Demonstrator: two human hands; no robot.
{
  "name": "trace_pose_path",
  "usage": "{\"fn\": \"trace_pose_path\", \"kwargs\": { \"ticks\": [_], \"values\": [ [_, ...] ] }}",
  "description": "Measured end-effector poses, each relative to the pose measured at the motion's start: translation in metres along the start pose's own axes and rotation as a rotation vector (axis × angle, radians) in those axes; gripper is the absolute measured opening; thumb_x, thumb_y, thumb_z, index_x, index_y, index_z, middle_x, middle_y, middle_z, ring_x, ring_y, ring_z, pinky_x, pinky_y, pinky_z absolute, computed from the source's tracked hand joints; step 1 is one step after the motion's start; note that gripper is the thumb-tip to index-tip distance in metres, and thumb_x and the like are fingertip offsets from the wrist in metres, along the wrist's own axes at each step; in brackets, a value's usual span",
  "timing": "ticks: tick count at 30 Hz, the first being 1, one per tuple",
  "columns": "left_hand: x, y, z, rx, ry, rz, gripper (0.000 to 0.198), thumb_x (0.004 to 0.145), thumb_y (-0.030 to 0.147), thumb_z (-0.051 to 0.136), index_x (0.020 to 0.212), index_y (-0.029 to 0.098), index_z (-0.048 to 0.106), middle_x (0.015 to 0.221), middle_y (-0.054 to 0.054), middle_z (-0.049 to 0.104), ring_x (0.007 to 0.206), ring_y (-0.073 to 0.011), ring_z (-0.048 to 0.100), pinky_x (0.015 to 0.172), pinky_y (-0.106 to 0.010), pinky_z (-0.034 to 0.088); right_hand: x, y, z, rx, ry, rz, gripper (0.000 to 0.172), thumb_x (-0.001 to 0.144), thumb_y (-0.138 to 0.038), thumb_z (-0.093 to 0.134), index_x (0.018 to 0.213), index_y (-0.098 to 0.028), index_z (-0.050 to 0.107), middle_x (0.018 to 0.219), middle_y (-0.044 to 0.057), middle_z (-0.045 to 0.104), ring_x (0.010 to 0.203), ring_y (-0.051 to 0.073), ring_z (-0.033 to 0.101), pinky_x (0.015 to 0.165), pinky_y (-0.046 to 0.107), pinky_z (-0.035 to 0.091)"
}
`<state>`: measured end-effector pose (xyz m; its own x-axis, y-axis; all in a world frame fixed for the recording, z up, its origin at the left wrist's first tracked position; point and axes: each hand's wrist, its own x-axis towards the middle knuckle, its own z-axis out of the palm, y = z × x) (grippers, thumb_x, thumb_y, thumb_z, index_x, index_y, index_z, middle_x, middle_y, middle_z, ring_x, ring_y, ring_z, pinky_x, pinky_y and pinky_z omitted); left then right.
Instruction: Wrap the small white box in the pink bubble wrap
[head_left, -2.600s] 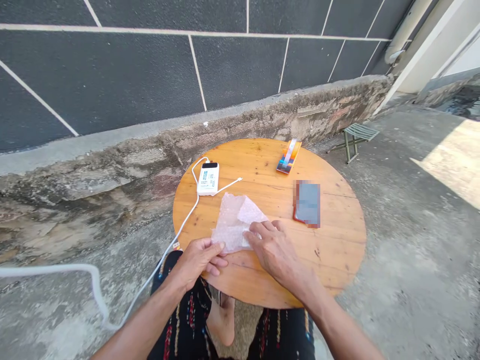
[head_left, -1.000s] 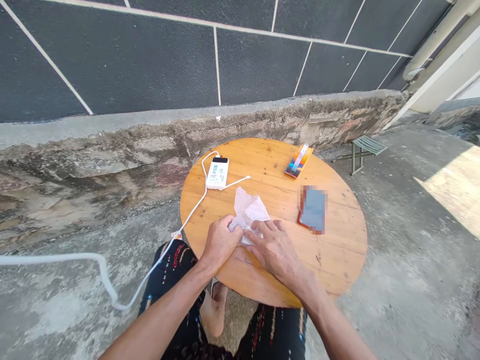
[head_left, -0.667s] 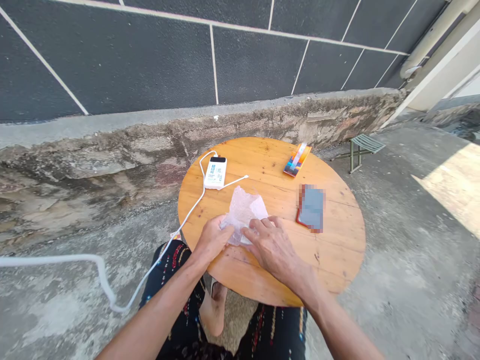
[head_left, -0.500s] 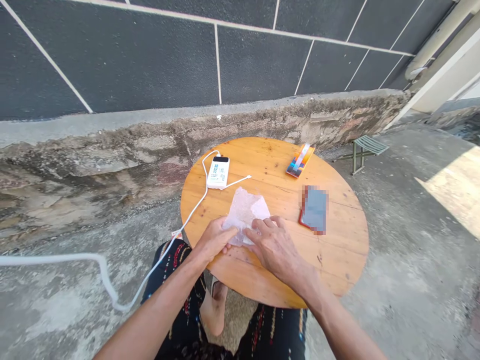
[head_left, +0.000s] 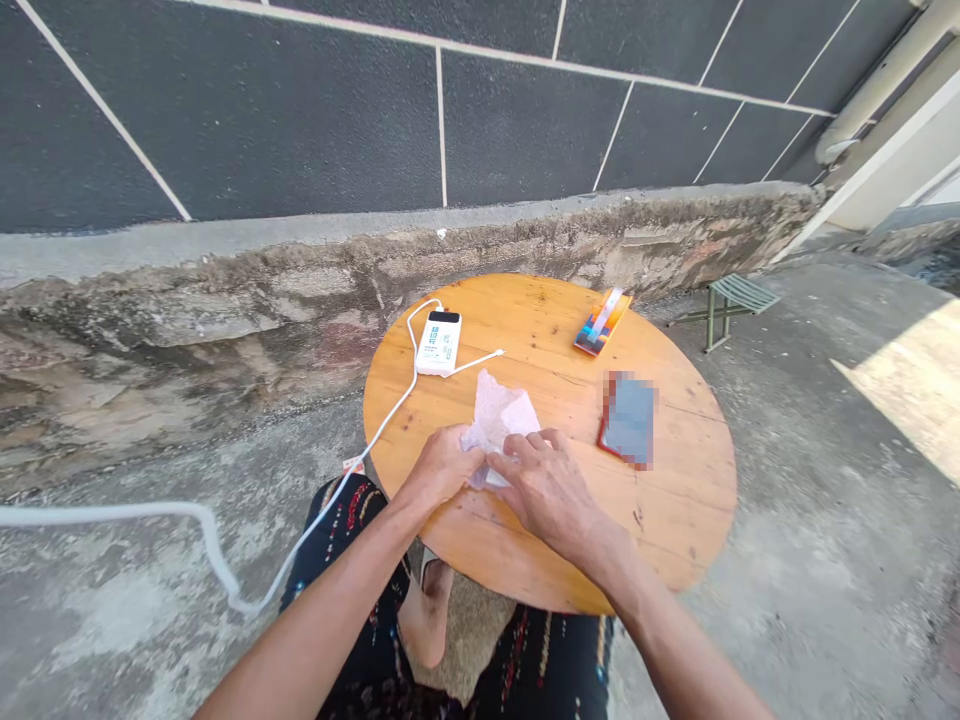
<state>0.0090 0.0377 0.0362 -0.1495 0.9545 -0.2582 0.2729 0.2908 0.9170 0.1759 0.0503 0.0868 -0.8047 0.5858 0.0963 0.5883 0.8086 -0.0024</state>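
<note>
A thin, crumpled, pale pinkish-white sheet (head_left: 501, 412), like tissue or wipe, is between my two hands over the near part of the round wooden table (head_left: 660, 520). My left hand (head_left: 448, 462) grips its left edge, thumb pointing inward. Curled fingers of my right hand (head_left: 546, 478) press on its right and lower part. Both hands are closed on the sheet, their tips nearly meeting at its lower middle. Part of the sheet is hidden under the fingers.
A white power bank (head_left: 439, 343) with a white cable (head_left: 390, 425) lies at the table's back left. A colourful orange-blue packet (head_left: 602, 322) rests at the back right, a blurred-out, red-edged flat object (head_left: 630, 420) nearer. A folding stool (head_left: 739, 295) stands beyond, by the wall (head_left: 525, 130).
My left hand has moved right and slightly up, bunching the sheet's left side inward, so it looks narrower. My right hand has stayed nearly in place.
</note>
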Motion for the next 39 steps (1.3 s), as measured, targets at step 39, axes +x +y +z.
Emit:
{"fn": "trace_pose_path", "kwargs": {
  "ticks": [39],
  "values": [
    [-0.041,0.017,-0.001,0.721,-0.105,0.720,0.027,0.092,0.017,0.039,0.097,0.018,0.066,0.084,-0.004,0.054,0.078,-0.0148,0.054,0.069,-0.025,0.045,-0.009,0.010,0.018,0.190,0.156,0.083,0.070,0.076,-0.020,0.067,0.136,-0.006,0.034,0.108,0.015,0.065,0.095,0.028,0.055,0.089,0.042,0.038]
  ]
}}
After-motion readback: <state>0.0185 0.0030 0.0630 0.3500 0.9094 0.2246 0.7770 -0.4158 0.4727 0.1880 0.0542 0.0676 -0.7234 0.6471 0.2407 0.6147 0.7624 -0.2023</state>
